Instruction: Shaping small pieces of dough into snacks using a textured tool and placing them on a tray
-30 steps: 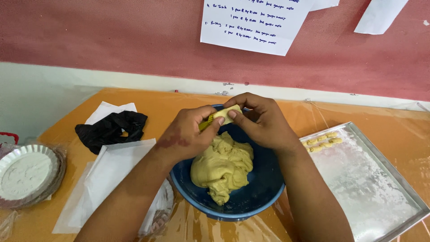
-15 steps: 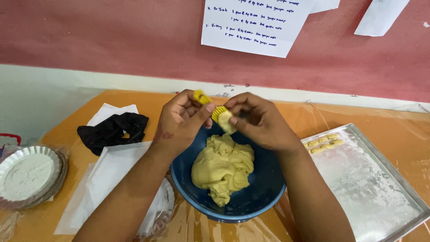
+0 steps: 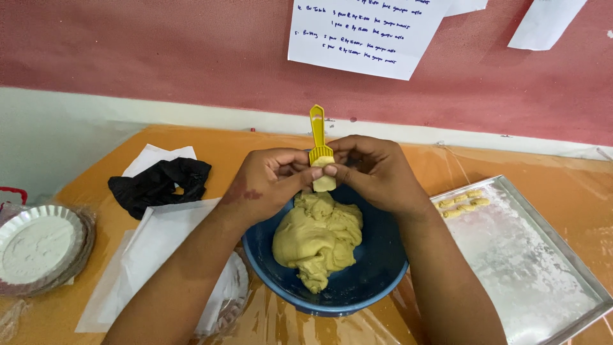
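Left hand [image 3: 268, 185] and right hand [image 3: 377, 171] are pinching a ridged yellow comb [image 3: 318, 137] and a soft dough piece [image 3: 324, 182] above the blue bowl [image 3: 377, 275] of lumpy dough [image 3: 317, 239]; the floured metal tray [image 3: 530, 268] is lying just right.

Orange table [image 3: 211, 144] bearing blue bowl [image 3: 383, 268] centre, floured metal tray [image 3: 543, 281] right, white papers [image 3: 153, 249], black cloth [image 3: 159, 182], flour plate [image 3: 38, 246] left

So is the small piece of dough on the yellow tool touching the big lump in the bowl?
Apart. In the head view the small dough piece sits against the yellow tool, with blue bowl visible between it and the lump.
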